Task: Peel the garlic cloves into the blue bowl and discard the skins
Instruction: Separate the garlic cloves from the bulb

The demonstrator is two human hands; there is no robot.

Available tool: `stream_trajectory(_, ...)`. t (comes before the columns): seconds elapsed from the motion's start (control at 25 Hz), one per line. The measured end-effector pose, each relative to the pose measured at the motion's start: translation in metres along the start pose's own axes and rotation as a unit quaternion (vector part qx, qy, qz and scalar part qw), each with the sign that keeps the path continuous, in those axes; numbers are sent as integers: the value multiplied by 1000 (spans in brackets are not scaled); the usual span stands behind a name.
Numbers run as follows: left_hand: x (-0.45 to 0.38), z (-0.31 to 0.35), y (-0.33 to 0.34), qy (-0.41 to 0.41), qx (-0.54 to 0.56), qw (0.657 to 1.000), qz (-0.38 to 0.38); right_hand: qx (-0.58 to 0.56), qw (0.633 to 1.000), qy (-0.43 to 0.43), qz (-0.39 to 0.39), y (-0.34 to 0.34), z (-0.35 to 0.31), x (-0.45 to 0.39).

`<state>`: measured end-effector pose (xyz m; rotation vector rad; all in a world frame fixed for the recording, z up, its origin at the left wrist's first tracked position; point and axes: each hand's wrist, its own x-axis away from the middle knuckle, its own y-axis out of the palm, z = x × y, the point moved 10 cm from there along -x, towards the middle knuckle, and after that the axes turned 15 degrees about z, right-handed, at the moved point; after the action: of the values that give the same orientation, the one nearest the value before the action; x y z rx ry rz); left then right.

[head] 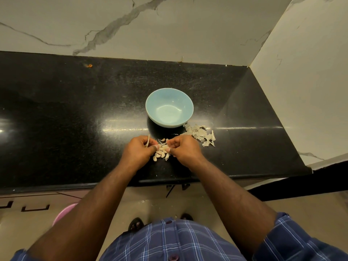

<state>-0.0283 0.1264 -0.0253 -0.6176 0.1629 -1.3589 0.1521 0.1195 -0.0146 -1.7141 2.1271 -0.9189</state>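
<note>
Plaid blue shirt [180, 240] fills the bottom edge at 6 o'clock, with two bare forearms reaching up from it toward the middle of the view. Both hands meet just below centre. Left hand [138, 150] has its fingers curled, thumb and forefinger pinching a garlic clove [163, 146]; a thin dry stem [148, 141] sticks up from between its fingers. Right hand [183, 148] is curled too, its fingertips pinching the same clove from the 3 o'clock side, so the clove is held between both hands just above the worktop.

Directly under the hands, at their 6 o'clock, lies a small heap of unpeeled garlic cloves [161, 155] on the black granite counter [75, 110]. At 12 o'clock from the hands stands the blue bowl [169, 107], upright, with nothing visible inside it. At the bowl's 4 o'clock, just beside its base, a pile of papery garlic skins [200, 135] is scattered on the counter, near the right hand at its 2 o'clock.

Behind the counter a white veined marble wall [169, 25] runs across 12 o'clock and turns along the 3 o'clock side. Below the counter edge, a pink basin [63, 212] shows at 8 o'clock on the floor, and sandalled toes [136, 224] peek out near the shirt.
</note>
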Motion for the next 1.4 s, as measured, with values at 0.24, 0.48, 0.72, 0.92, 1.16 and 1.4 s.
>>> stream_trajectory(0.24, 7, 9, -6, -134, 226, 965, -22, -96, 994, 53, 24, -21, 3, -4)
stream_trajectory(0.48, 16, 29, 7, -154, 312, 931, -112, -186, 982, -23, -19, -24, -36, 8)
stream_trajectory(0.72, 22, 38, 15, -135, 300, 935, -135, -143, 987, -65, -13, -13, -49, 10)
stream_trajectory(0.92, 18, 39, 6, -82, 269, 957, -72, -103, 991, -74, 47, -21, -48, 7)
stream_trajectory(1.16, 16, 34, -1, -87, 295, 951, -42, -179, 982, 17, 54, -24, -30, 1)
stream_trajectory(1.4, 13, 21, -4, -118, 297, 947, -25, -35, 999, 9, 31, -15, -2, 1)
